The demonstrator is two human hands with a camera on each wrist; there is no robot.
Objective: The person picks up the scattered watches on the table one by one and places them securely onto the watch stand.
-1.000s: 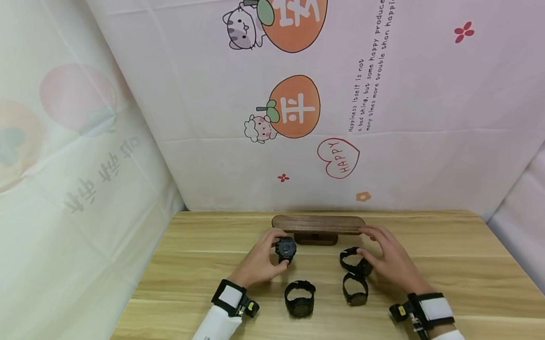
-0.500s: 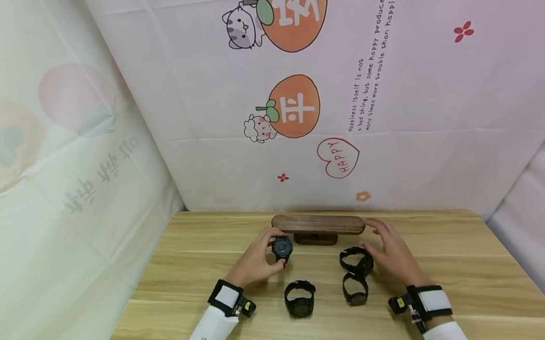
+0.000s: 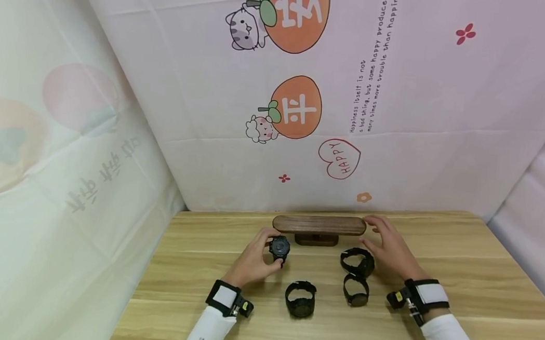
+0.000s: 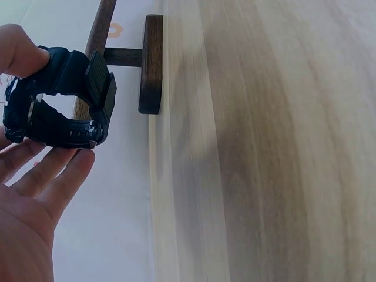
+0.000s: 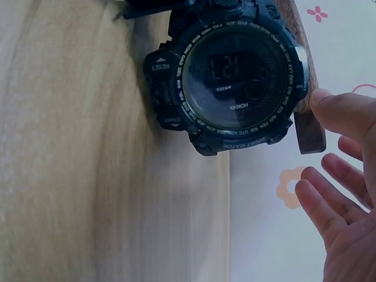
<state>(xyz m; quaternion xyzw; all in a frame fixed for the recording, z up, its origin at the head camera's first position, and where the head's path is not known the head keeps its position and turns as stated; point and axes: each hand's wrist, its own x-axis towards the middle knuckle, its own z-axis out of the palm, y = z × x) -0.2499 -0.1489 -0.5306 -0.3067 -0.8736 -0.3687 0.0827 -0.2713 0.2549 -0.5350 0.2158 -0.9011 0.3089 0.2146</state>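
Observation:
My left hand (image 3: 254, 260) pinches a black digital watch (image 3: 279, 247) between thumb and fingers, lifted just left of a dark wooden T-shaped stand (image 3: 318, 225). The left wrist view shows the same watch (image 4: 59, 100) in my fingers with the stand (image 4: 150, 61) beyond it. My right hand (image 3: 389, 246) hovers with relaxed fingers by the stand's right end, holding nothing. A second black watch (image 3: 357, 261) lies just left of it; the right wrist view shows that watch's face (image 5: 232, 73) close up, my fingers (image 5: 338, 176) apart from it.
Two more black watches lie on the wooden table (image 3: 481, 287): one (image 3: 300, 298) near the front middle, one (image 3: 356, 290) to its right. A patterned cloth backdrop (image 3: 305, 99) stands behind the table and along its left side.
My left hand has lifted its watch slightly up and left, toward the stand's left end. My right hand has drawn back from the second watch toward the stand's right end.

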